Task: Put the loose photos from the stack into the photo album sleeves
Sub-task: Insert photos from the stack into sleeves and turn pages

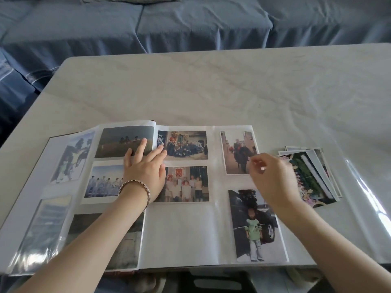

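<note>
The photo album (pixel 179 233) lies open at the table's near edge, with several photos in its clear sleeves. My left hand (pixel 146 168), a beaded bracelet on its wrist, presses flat with straight fingers on the album's middle fold. My right hand (pixel 273 178) hovers over the right page beside a sleeved street photo (pixel 237 153), its fingers loosely curled and holding nothing that I can see. The stack of loose photos (pixel 313 176) lies fanned on the table just right of the album. A bottom-middle sleeve on the right page looks blank.
The pale marble-patterned table (pixel 211 92) carries a glossy clear cover that wrinkles at the right (pixel 364 187). A sofa under blue-grey cloth (pixel 190 24) runs behind and to the left of the table.
</note>
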{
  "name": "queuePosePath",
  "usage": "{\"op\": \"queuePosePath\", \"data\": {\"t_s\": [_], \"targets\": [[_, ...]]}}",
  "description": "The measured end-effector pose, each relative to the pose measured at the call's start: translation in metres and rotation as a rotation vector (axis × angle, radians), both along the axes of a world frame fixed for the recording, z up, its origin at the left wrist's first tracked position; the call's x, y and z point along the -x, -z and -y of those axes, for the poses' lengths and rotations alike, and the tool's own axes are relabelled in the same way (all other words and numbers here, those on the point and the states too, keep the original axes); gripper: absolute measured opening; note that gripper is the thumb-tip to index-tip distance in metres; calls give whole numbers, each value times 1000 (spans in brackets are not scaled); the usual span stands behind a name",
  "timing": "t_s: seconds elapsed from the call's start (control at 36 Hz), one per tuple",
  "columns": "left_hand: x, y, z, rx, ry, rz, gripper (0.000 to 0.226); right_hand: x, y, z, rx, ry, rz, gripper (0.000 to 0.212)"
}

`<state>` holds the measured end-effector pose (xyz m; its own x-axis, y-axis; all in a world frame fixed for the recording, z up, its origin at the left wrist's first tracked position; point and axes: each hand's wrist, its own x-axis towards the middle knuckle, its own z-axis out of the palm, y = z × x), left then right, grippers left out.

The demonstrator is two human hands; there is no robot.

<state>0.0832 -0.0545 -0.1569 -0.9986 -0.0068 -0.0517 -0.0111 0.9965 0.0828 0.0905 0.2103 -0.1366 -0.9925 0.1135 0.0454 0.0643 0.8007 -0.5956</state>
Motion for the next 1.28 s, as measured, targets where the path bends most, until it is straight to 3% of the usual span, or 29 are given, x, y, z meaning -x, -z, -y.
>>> {"op": "queuePosePath", "data": {"t_s": [0.06,0.17,0.31,0.47,0.56,0.64,0.69,0.78,0.86,0.92,1.0,1.14,1.22,1.28], "targets": [[0,0,0,-4,-3,-2,43,5,4,-21,-156,63,25,28],[1,1,1,-1,-7,-3,43,6,14,-51,-425,127,306,56],[1,1,0,10,-6,4,44,-6,24,-61,-616,49,307,37],[2,1,1,38,-5,14,45,-12,13,-64,-525,50,221,15],[2,1,0,37,-7,14,45,-17,2,-61,-406,53,66,21],[2,1,-1,30,-6,11,44,-29,-6,-46,-317,-143,-255,27],[2,1,-1,24,-7,7,44,-39,-5,-33,-303,-342,-309,39],[3,1,-1,16,-5,-2,44,-51,2,-16,-301,-544,-214,53],[2,2,-1,8,-8,-8,44,-52,8,-8,-355,-681,-114,39],[2,2,-1,7,-9,-4,44,-47,9,-7,-269,-631,-12,31],[2,1,-1,14,-6,4,44,-33,12,-7,-170,-518,86,49],[2,1,-1,3,-5,-1,44,-9,10,-9,-438,-427,251,98],[2,0,-1,-4,-2,-6,43,-4,9,-7,-470,-388,297,103],[2,1,-1,-9,-4,-11,43,-4,7,-6,-397,-360,314,93]]}}
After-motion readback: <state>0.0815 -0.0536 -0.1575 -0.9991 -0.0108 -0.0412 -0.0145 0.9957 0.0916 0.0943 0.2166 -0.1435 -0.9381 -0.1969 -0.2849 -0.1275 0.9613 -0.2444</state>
